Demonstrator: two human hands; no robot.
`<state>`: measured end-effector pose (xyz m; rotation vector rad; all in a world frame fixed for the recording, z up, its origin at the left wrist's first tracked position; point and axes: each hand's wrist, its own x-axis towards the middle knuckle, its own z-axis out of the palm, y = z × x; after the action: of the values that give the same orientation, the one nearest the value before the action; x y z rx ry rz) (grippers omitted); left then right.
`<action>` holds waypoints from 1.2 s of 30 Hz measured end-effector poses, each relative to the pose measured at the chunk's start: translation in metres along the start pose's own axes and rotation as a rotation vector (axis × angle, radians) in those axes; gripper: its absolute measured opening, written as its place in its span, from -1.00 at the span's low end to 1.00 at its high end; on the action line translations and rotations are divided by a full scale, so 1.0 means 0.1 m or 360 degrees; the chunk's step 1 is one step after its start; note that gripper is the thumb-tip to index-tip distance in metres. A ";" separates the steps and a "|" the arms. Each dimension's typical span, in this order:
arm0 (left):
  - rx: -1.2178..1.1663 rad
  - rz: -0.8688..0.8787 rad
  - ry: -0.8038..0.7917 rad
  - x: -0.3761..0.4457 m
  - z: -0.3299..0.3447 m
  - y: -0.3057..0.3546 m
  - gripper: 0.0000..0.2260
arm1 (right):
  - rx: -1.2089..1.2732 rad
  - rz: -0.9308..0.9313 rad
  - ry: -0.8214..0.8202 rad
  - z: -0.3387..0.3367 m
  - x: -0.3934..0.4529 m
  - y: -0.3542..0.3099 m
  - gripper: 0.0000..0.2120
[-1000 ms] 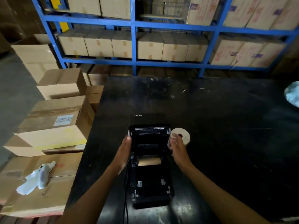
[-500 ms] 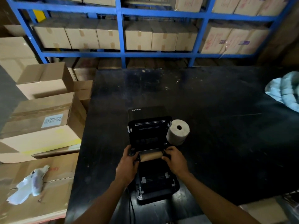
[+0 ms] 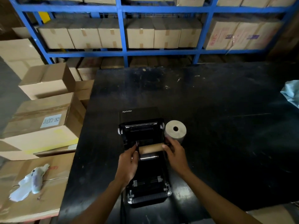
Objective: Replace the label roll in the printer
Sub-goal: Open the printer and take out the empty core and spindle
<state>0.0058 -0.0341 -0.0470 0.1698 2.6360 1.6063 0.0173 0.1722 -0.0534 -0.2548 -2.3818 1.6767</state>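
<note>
A black Xprinter label printer point(image 3: 146, 188) lies open on the black table point(image 3: 218, 120), its lid folded back toward the shelves. An empty brown cardboard core point(image 3: 151, 148) sits across the roll bay on a black spindle. My left hand point(image 3: 127, 164) grips the spindle's left end. My right hand point(image 3: 175, 155) holds the right end of the core. A full label roll point(image 3: 175, 132) stands on end on the table, just right of the printer and behind my right hand.
Cardboard boxes point(image 3: 43, 126) are stacked along the table's left side, one with a crumpled white wrapper point(image 3: 29, 183) on top. Blue shelving point(image 3: 123, 50) full of cartons stands behind the table. A pale blue cloth point(image 3: 292, 94) lies at the right edge.
My right hand let go of the full roll, which now stands beside the printer. Both hands moved into the roll bay and took hold of the ends of the empty core.
</note>
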 end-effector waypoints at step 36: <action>0.0590 -0.0922 -0.0157 0.25 2.84 0.60 -0.49 | 0.0501 0.0993 -0.0203 -2.54 0.66 1.51 -0.59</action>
<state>0.0138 0.2473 -0.1236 -0.4485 2.5413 0.9040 0.0257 0.4701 -0.1072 -0.9337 -2.2036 2.3597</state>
